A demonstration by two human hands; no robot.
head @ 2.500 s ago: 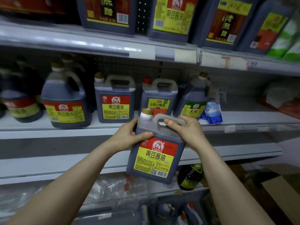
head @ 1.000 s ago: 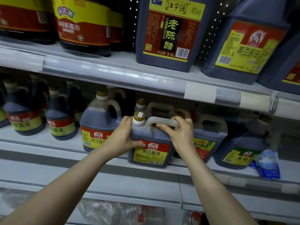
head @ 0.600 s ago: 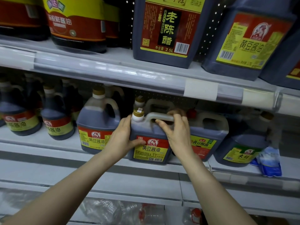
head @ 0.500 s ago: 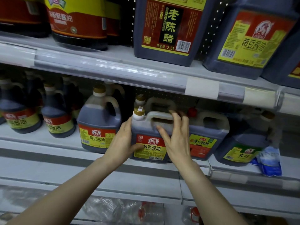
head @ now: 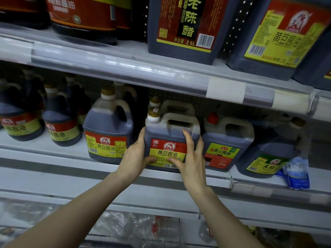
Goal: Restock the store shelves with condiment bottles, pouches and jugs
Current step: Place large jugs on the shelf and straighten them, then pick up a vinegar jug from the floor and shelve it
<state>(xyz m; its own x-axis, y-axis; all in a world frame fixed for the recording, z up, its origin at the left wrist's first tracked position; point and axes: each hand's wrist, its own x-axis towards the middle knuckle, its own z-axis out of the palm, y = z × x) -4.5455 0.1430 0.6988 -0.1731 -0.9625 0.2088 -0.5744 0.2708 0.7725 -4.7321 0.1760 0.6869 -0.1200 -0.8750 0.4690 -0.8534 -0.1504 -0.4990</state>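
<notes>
Dark brown soy sauce fills the square soy sauce jug (head: 167,132) that stands upright at the front edge of the middle shelf (head: 53,152), its red-and-yellow label facing outward and its gold cap at the upper left beside the moulded handle. The left hand (head: 136,158) grips the jug's left lower corner, with the thumb laid across the label's bottom and the other fingers (head: 143,135) reaching round the left side. The right hand (head: 192,163) presses flat on the jug's right front, its fingers (head: 188,140) spread apart and fairly straight, pointing up over the label's edge, with the thumb stretched along the label's base. A matching jug (head: 177,106) stands directly behind it. Just beside it on the left is a round-shouldered jug (head: 107,133) with a similar label, and further left are smaller dark bottles (head: 60,126). On the right a red-capped jug (head: 227,138) stands just beside it, then a tilted green-labelled jug (head: 265,158) with blue pouches (head: 297,174) leaning at its right. The upper shelf (head: 125,68) carries a large vinegar jug (head: 188,24) marked 2.5L and another yellow-labelled jug (head: 277,33). Clear wrapped bottles (head: 134,228) lie on the shelf below.
</notes>
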